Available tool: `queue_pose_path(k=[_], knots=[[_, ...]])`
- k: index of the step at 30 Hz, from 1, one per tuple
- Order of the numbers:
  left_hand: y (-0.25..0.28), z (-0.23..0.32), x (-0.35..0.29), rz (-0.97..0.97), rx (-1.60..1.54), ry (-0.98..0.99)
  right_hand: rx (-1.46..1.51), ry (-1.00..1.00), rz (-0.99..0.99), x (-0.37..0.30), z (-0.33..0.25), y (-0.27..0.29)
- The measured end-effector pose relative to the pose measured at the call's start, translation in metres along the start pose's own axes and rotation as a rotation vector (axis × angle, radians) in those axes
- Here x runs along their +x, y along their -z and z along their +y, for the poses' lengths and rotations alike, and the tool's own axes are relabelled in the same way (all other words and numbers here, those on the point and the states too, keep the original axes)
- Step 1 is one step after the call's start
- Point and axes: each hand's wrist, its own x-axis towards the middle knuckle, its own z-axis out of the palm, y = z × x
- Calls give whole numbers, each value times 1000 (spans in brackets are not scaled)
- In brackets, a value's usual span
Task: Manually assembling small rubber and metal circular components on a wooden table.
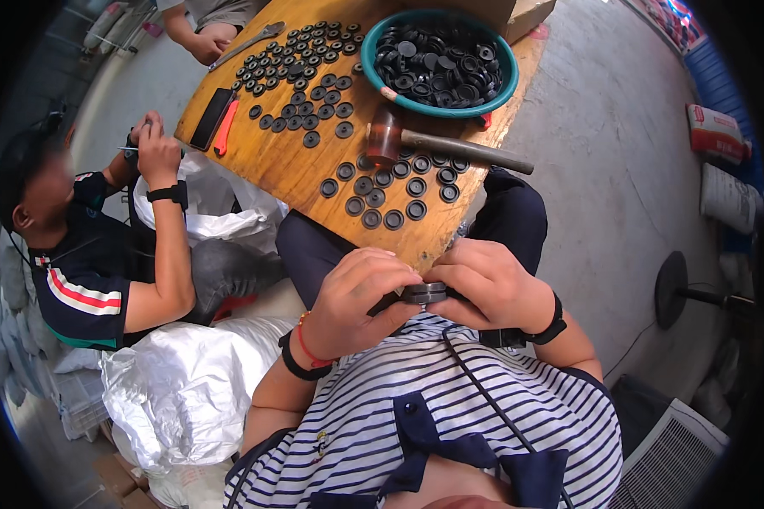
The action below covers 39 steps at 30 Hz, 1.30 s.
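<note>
Close to my chest, just off the near corner of the wooden table, I hold a small black grooved round part, like a little wheel. My left hand pinches its left side, while my right hand grips the right side. Several loose black discs lie on the table beyond my hands. A mallet with a reddish-brown head rests past them, its handle reaching over the right edge. Whether the held part is one piece or two pressed together, I cannot tell.
A teal basin full of black discs stands at the far right. More ringed discs cover the far left, near a dark box and a red-handled tool. A co-worker sits at left beside white sacks; a fan stands right.
</note>
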Motion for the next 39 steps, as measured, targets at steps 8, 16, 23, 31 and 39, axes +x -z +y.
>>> queue_pose_path(k=[8, 16, 23, 31, 39], knots=[[-12, -1, -4, -84, -247, 22, 346, -111, -117, -6, 1, -5], [-31, -1, -5, -97, -648, 294, 528, -220, 79, -12, 3, -25], [-41, -10, -22, -48, -712, 478, 357, -104, 209, -20, 19, -38], [-12, -3, -7, 113, -143, 56, -54, 112, 108, 1, 8, -10], [-9, 0, -4, 95, -37, 23, 74, 77, 152, -2, 2, -13]])
